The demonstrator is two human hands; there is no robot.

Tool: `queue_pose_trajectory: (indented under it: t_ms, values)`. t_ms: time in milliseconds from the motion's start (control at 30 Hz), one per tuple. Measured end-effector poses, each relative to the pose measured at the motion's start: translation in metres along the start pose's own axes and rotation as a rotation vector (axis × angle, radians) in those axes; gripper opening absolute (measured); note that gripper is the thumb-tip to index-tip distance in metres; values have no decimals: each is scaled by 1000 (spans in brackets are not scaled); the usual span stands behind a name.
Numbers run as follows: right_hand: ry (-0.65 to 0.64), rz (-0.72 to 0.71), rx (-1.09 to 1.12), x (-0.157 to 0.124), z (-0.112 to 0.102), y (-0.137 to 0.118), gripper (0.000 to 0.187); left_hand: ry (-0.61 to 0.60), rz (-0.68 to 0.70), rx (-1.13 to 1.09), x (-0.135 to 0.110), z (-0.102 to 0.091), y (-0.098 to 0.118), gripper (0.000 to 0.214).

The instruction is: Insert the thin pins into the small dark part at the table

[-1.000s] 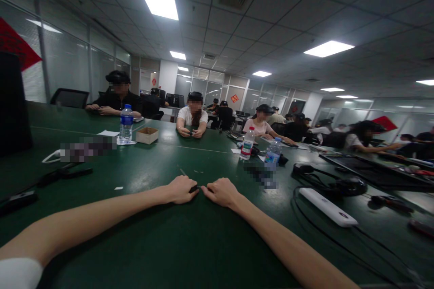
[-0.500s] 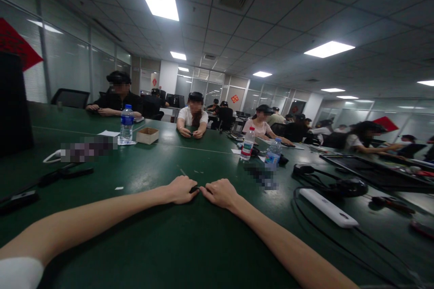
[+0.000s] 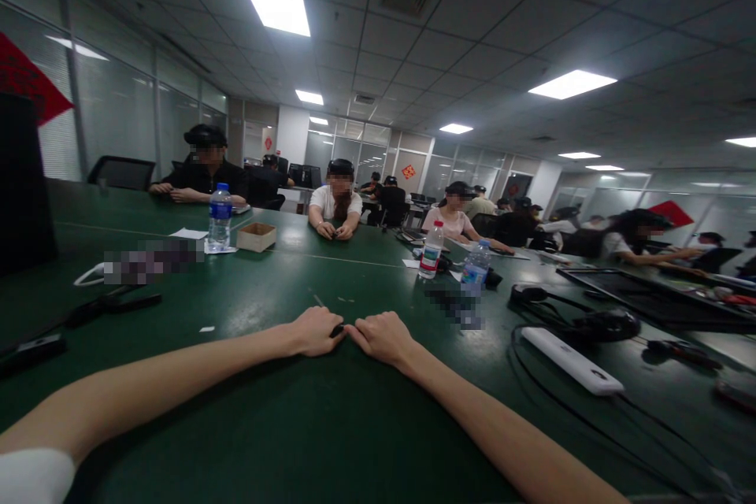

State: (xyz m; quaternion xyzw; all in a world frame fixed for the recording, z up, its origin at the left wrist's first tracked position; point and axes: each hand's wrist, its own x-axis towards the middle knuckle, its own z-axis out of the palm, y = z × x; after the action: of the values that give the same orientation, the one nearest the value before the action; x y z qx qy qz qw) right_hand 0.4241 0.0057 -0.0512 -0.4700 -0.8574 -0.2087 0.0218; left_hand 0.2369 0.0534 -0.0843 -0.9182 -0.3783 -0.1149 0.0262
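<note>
Both my arms reach forward over the dark green table [image 3: 283, 433], and the hands meet near its middle. My left hand [image 3: 319, 331] is closed, its fingers curled around a small black object [image 3: 337, 330] that shows at the thumb and forefinger. The kind of object is too small and too covered to tell. My right hand [image 3: 379, 336] is closed too, with its thumb and forefinger tip against the end of the black object. Its other fingers are folded, and whatever they hold is hidden.
A white power bank [image 3: 572, 361] with cables and a black headset [image 3: 602, 324] lie to the right. Beyond stand a red-capped bottle [image 3: 431, 250], a blue-capped bottle [image 3: 476, 266], another water bottle [image 3: 220, 218] and a small cardboard box [image 3: 256, 237]. A person [image 3: 335, 205] sits opposite.
My right thumb and forefinger have shifted slightly left, closer to the left hand, and a little more of the black object shows. Otherwise the arms and table items stay put.
</note>
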Motion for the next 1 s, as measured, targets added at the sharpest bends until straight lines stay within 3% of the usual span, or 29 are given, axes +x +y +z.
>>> queue_pose_trajectory:
  t_ms: [1000]
  values:
    - [-71,125,-10,3,-1,0,73,-22,4,10,-1,-6,2,44]
